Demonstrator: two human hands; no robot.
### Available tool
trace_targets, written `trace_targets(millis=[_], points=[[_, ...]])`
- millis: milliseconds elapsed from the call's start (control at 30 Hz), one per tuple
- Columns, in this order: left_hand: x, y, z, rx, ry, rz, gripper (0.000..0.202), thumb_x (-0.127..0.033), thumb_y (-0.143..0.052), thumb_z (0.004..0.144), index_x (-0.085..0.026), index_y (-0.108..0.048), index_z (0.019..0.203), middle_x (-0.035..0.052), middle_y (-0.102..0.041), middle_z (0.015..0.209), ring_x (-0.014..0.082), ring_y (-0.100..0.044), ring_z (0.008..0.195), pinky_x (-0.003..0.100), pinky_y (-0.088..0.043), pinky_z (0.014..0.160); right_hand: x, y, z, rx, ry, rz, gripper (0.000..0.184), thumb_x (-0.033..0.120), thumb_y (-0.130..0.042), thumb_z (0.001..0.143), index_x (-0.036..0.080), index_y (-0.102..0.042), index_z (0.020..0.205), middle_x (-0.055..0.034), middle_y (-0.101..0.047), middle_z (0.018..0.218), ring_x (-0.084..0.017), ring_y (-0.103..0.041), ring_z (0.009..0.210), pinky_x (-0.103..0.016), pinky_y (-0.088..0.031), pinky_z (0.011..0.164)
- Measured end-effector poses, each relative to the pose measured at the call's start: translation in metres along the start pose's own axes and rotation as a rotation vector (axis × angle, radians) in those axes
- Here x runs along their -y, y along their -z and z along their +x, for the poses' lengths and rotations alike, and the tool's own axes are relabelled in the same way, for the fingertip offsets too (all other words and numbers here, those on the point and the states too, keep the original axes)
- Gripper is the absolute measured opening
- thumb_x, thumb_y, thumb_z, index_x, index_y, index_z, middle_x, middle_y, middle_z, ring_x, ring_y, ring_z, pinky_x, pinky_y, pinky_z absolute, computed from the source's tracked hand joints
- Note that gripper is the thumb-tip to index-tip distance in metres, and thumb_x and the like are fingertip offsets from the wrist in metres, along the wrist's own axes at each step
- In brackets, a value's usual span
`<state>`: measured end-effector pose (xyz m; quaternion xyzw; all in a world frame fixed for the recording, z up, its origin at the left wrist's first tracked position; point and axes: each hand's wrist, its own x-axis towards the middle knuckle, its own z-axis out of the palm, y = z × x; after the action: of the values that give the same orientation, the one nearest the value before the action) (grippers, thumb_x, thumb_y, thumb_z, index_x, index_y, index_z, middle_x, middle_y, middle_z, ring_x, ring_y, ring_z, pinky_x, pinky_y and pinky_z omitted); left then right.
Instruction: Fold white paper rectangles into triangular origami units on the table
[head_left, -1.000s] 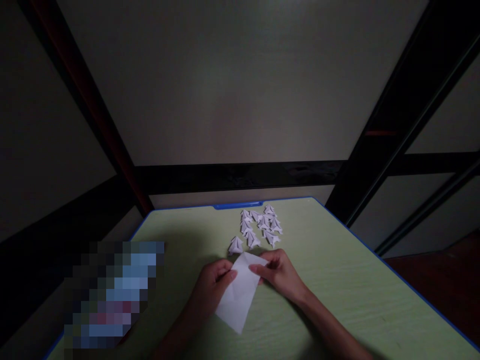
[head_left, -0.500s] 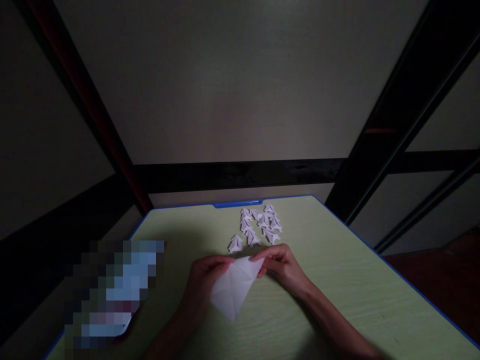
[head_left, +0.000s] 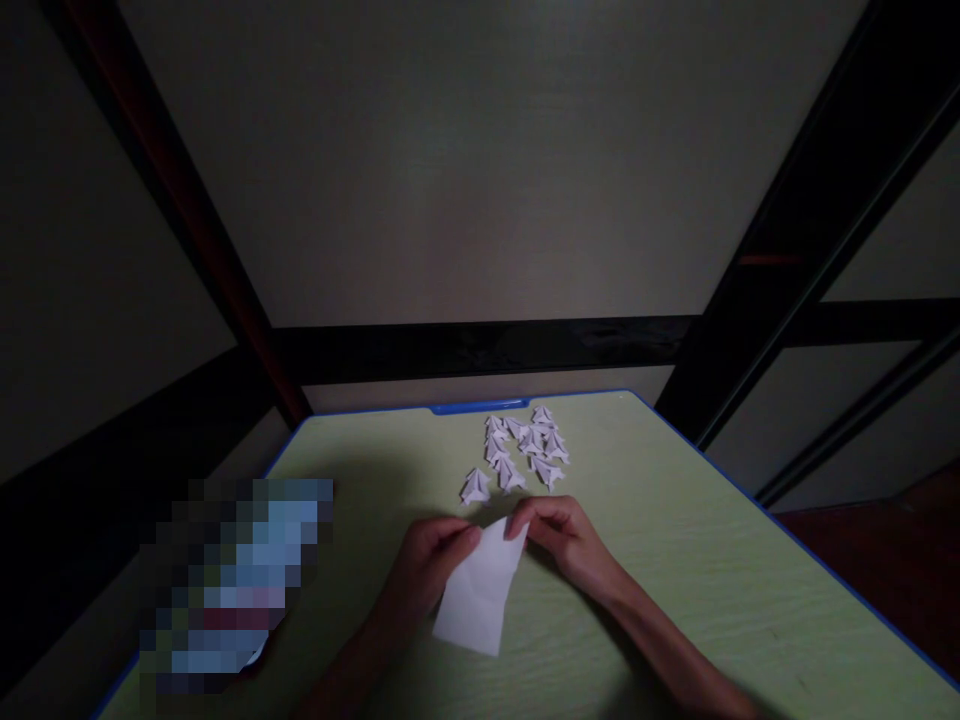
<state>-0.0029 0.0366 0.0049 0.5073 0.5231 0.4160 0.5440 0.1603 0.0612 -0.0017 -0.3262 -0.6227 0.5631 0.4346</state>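
Observation:
A creased sheet of white paper [head_left: 480, 595] hangs between my hands above the table, its lower end tilted toward me. My left hand [head_left: 435, 555] pinches its upper left edge, thumb on top. At the upper right corner, my right hand [head_left: 559, 530] grips the paper between thumb and fingers. Just beyond my hands lie several small folded white paper figures [head_left: 510, 475] in a loose cluster. One folded paper figure [head_left: 475, 486] sits a little apart at the cluster's near left.
The light green table [head_left: 675, 560] has a blue rim and a blue handle [head_left: 480, 407] at its far edge. On the left lies a pixelated object [head_left: 247, 580], too blurred to name. A pale panelled wall [head_left: 480, 200] with dark strips stands behind the table.
The paper has turned from a pointed, diamond-like outline to a narrower rectangular one. My left hand has shifted slightly right. Both hands still hold the paper.

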Motion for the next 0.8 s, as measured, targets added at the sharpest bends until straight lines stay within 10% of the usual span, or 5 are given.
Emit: trace_targets(millis=[267, 800], points=[[0.01, -0.002, 0.002, 0.031, -0.023, 0.108, 0.023, -0.03, -0.051, 0.063, -0.011, -0.055, 0.051, -0.0028, -0.047, 0.045, 0.0088, -0.04, 0.044, 0.019, -0.026, 0.04, 0.002, -0.006, 0.001, -0.051, -0.02, 0.093, 0.023, 0.019, -0.058, 0.062, 0.017, -0.056, 0.085, 0.0071, -0.034, 0.049, -0.006, -0.029, 0.043, -0.018, -0.021, 0.041], [0.007, -0.008, -0.002, 0.035, -0.045, 0.099, 0.021, -0.028, -0.05, 0.062, -0.013, -0.049, 0.048, -0.0039, -0.041, 0.044, 0.0078, -0.036, 0.044, 0.018, -0.025, 0.041, -0.001, -0.008, 0.002, 0.061, -0.087, 0.088, 0.02, 0.032, -0.061, 0.062, 0.013, -0.058, 0.067, 0.0025, -0.053, 0.053, -0.008, -0.046, 0.048, -0.02, -0.034, 0.047]])
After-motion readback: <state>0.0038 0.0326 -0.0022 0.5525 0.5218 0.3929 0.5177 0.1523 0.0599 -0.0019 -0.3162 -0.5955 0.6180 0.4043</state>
